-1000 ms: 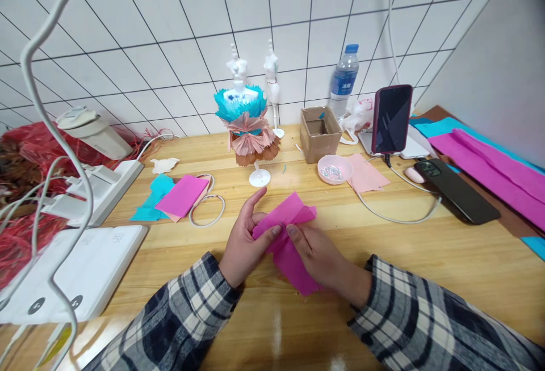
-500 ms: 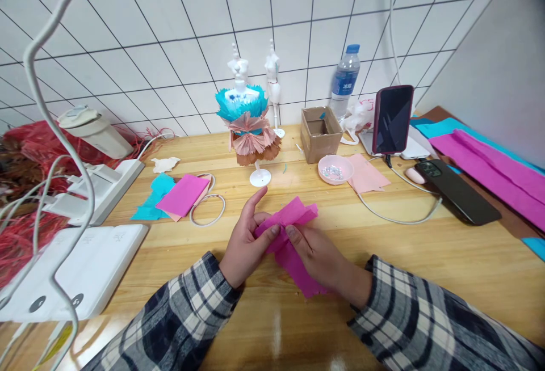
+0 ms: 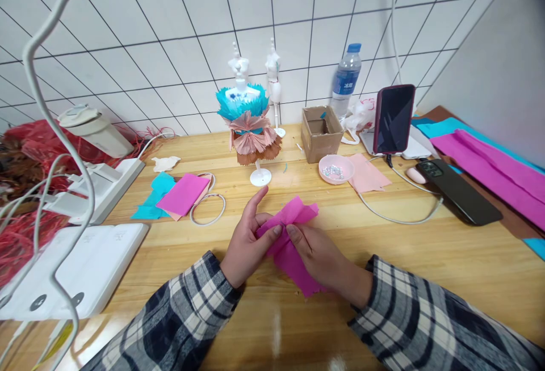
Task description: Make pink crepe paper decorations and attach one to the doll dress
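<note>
A magenta sheet of crepe paper (image 3: 293, 266) is held between my two hands above the table, pinched together near its middle. My left hand (image 3: 249, 240) grips it with the thumb on top, its index finger pointing up. From the other side, my right hand (image 3: 321, 249) pinches the paper with its thumb close to the left thumb. The lower part of the sheet hangs toward the tabletop. Beyond my hands stands a small white mannequin (image 3: 239, 70) in a ruffled paper dress (image 3: 253, 127) of blue, pink and brown. Behind it is a bare mannequin (image 3: 273, 79).
Left lie folded magenta paper (image 3: 183, 194), blue paper (image 3: 155, 198), a power strip (image 3: 110, 192) and white power banks (image 3: 72, 269). Right are a pink bowl of beads (image 3: 335, 169), a cardboard box (image 3: 321, 138), a water bottle (image 3: 347, 79), a propped phone (image 3: 394, 118) and a dark phone (image 3: 462, 192).
Hardly anything differs. The upper end of the magenta paper has shifted slightly between my fingers, and both hands keep their hold in the same place.
</note>
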Available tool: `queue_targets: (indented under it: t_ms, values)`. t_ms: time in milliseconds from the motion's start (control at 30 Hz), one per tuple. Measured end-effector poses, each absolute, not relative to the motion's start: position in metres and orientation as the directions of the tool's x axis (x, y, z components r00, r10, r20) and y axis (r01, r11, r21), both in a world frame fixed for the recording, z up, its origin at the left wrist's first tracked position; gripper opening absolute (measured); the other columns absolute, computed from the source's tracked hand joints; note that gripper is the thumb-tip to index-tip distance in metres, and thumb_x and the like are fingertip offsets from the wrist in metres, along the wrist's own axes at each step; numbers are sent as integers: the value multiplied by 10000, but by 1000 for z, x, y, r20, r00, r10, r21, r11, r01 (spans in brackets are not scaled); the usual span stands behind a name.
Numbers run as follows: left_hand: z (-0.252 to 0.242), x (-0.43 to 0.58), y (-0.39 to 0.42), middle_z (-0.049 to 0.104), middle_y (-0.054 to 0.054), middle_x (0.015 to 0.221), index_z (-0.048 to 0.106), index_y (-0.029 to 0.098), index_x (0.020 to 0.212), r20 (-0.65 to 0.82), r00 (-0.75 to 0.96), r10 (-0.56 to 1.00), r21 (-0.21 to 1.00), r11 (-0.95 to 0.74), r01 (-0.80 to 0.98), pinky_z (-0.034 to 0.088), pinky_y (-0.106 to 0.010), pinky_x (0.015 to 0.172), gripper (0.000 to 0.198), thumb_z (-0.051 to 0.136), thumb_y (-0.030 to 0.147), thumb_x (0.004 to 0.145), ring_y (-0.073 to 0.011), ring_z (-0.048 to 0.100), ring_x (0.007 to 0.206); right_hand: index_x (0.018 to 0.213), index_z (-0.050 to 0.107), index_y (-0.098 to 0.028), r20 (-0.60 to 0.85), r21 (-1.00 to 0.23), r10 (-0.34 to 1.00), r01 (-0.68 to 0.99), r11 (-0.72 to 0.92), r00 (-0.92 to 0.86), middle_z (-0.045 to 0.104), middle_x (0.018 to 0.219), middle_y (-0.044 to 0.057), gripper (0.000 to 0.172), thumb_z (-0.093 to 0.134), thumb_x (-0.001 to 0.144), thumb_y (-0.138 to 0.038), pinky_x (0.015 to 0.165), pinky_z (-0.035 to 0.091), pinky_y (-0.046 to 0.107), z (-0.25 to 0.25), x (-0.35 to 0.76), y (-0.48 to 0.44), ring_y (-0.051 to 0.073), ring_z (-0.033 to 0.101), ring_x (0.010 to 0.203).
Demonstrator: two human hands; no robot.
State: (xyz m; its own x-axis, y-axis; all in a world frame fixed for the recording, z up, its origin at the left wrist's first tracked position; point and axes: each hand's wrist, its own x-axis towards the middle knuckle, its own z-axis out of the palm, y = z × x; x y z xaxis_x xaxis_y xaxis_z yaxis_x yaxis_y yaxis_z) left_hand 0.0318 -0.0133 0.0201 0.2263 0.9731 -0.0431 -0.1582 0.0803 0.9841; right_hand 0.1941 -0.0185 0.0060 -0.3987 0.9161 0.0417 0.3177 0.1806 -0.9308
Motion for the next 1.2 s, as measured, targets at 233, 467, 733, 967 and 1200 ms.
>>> queue_targets:
  t_ms: [233, 467, 733, 967, 1200]
  values:
    - [19, 33, -12, 606, 36, 793, 250, 262, 1465, -43, 194, 980, 969, 88, -231, 351, -199, 524, 766, 681, 249, 832, -70, 502, 583, 770, 547, -200, 24, -927, 917, 334, 169, -399, 646, 750, 32, 486, 236, 1012, -486, 638, 406, 307, 5, 194, -19, 168, 572, 668]
    - [19, 32, -12, 604, 42, 777, 227, 254, 1467, -22, 216, 976, 979, 65, -192, 381, -206, 551, 788, 685, 219, 827, -65, 496, 569, 804, 552, -196, 17, -931, 912, 325, 163, -410, 655, 795, 36, 479, 226, 1015, -477, 664, 397, 309, 4, 194, -20, 176, 586, 727]
    - [21, 32, -12, 593, 45, 755, 173, 231, 1483, -38, 229, 973, 982, 79, -171, 376, -198, 541, 847, 696, 240, 817, -69, 489, 574, 783, 539, -189, 29, -917, 913, 353, 187, -407, 650, 779, 39, 472, 236, 1016, -465, 661, 384, 300, 4, 194, -19, 172, 574, 714]
    - [21, 32, -11, 592, 47, 745, 170, 227, 1488, -48, 226, 973, 979, 91, -181, 358, -189, 528, 873, 710, 238, 802, -65, 478, 564, 759, 523, -189, 19, -916, 915, 360, 178, -403, 632, 743, 28, 465, 247, 1015, -461, 632, 365, 287, 3, 194, -20, 160, 556, 679]
    - [19, 30, -11, 593, 45, 737, 158, 232, 1496, -36, 251, 967, 986, 75, -146, 374, -196, 533, 893, 715, 248, 798, -68, 488, 560, 762, 524, -190, 10, -913, 911, 367, 176, -412, 625, 739, 25, 489, 228, 1012, -489, 613, 348, 286, 2, 195, -20, 157, 546, 666]
